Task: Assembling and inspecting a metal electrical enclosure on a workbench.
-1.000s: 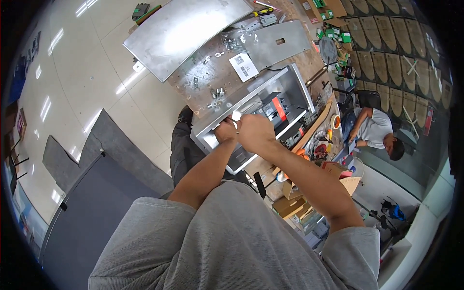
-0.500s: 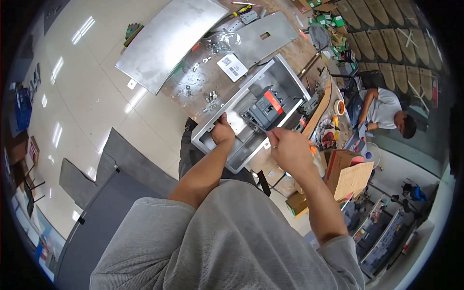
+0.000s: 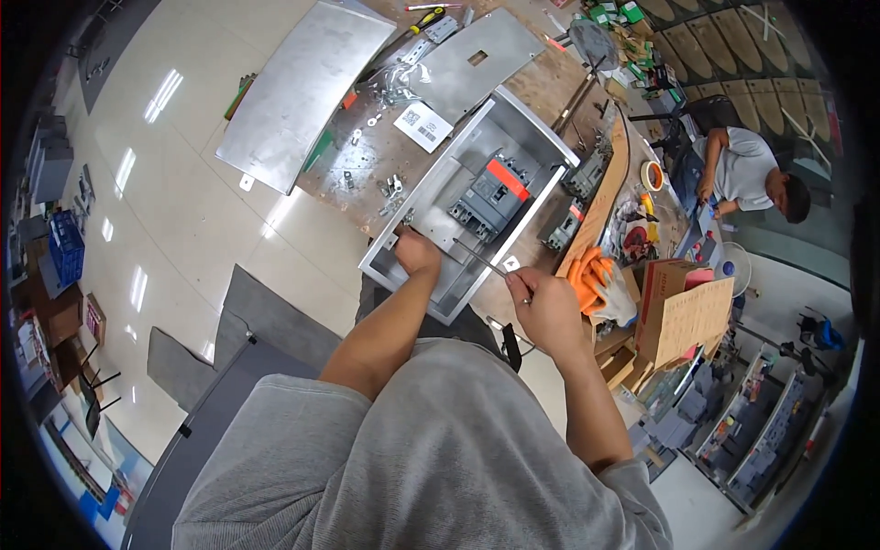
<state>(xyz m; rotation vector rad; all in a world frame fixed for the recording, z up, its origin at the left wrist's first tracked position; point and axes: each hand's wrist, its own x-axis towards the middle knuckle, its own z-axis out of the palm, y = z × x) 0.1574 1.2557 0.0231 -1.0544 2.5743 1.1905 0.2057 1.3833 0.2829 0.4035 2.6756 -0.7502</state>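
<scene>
A grey metal box (image 3: 446, 304) lies tilted across the bench's near edge. Inside it, a grey circuit breaker (image 3: 483, 207) with an orange-red strip sits on a bare metal plate (image 3: 434, 218). My left hand (image 3: 419, 253) is closed on the box's left wall near its close end; some fingers are hidden there. In a closed fist, my right hand (image 3: 547, 307) holds a screwdriver-like tool (image 3: 483, 258) over the box's right wall. Its long thin shaft points left, with the tip by the plate below the breaker. The fist hides the handle.
Left of the box are loose bolts and lugs (image 3: 391, 188), a white printed card (image 3: 423, 126) and a large sheet-metal panel (image 3: 302, 87). On the right lie more breakers (image 3: 561, 223), a wooden strip (image 3: 600, 192), orange gloves (image 3: 600, 284) and a cardboard box (image 3: 678, 307). A co-worker (image 3: 747, 170) sits beyond.
My right hand has drawn back and down, away from the breaker, so more of the tool's shaft shows. My left hand stays at the box's left wall. The view has shifted slightly.
</scene>
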